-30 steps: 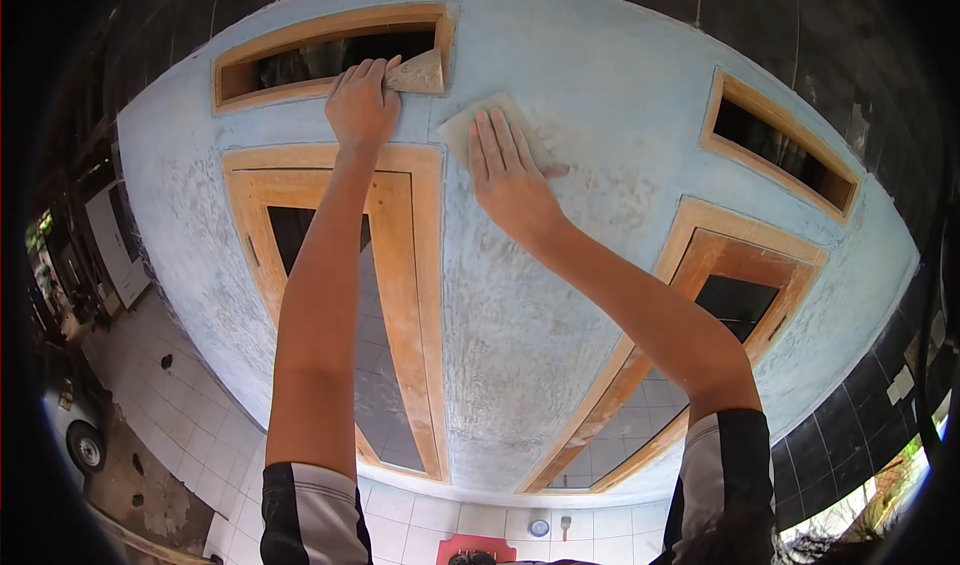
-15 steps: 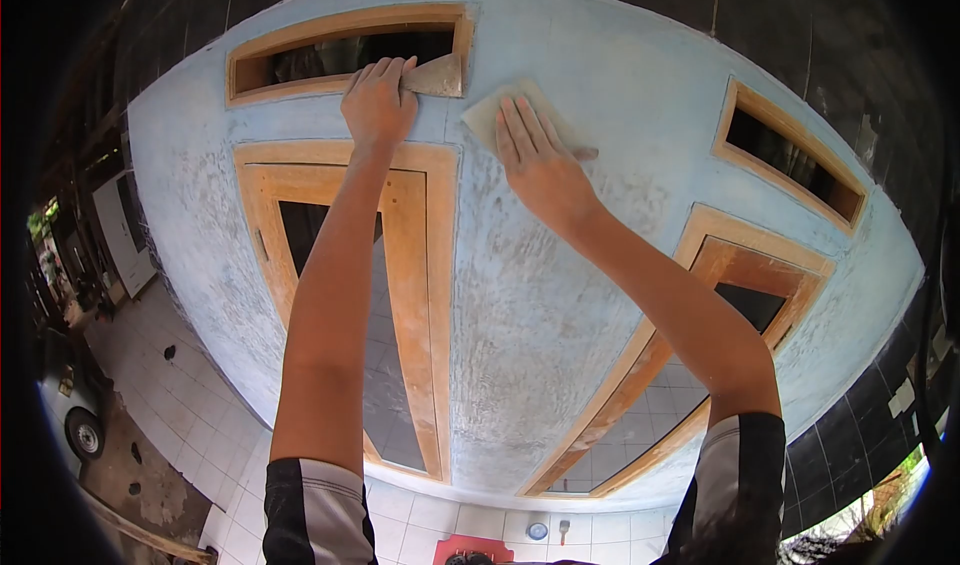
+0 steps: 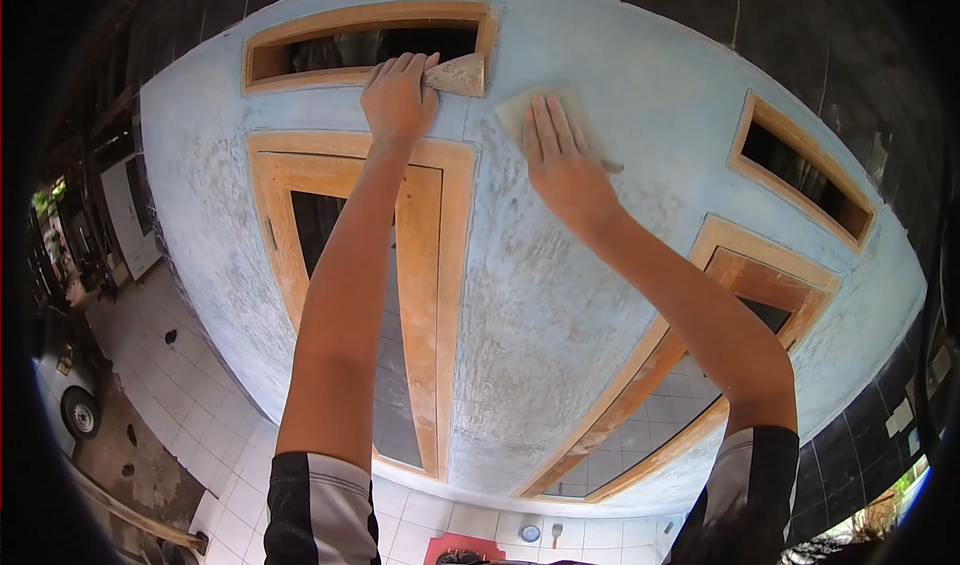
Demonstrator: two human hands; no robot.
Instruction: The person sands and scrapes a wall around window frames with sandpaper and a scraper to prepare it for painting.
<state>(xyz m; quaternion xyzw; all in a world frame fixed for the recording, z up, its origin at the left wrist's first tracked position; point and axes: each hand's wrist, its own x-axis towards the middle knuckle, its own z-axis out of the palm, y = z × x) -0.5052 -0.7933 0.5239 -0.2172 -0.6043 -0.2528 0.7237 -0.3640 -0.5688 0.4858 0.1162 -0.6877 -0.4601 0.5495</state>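
A pale, squarish pad [image 3: 513, 117] lies against the pale blue wall [image 3: 550, 295], high up and right of the left vent [image 3: 335, 50]. The right hand [image 3: 568, 180] presses on it, fingers straight and side by side; its grip is spread flat over the pad rather than curled round it, and the thumb cannot be made out. Just left, the left hand [image 3: 400, 105] has its grip curled about a scraper [image 3: 460, 77], whose broad, dusty blade points right, in front of the lower right corner of the vent's wooden frame. The scraper and the pad are apart.

Below the pad, the wall is mottled with grey patches. A wood-framed window [image 3: 423, 265] stands under the left vent, partly behind the left arm; another window [image 3: 620, 395] is on the right, below a right vent [image 3: 800, 165]. At the wall's foot, on a white tiled floor [image 3: 400, 540], sit a small blue bowl [image 3: 529, 534], a brush [image 3: 557, 535] and, nearer, a red object [image 3: 440, 550], partly cut off. Far left, a car [image 3: 75, 385] shows one wheel.
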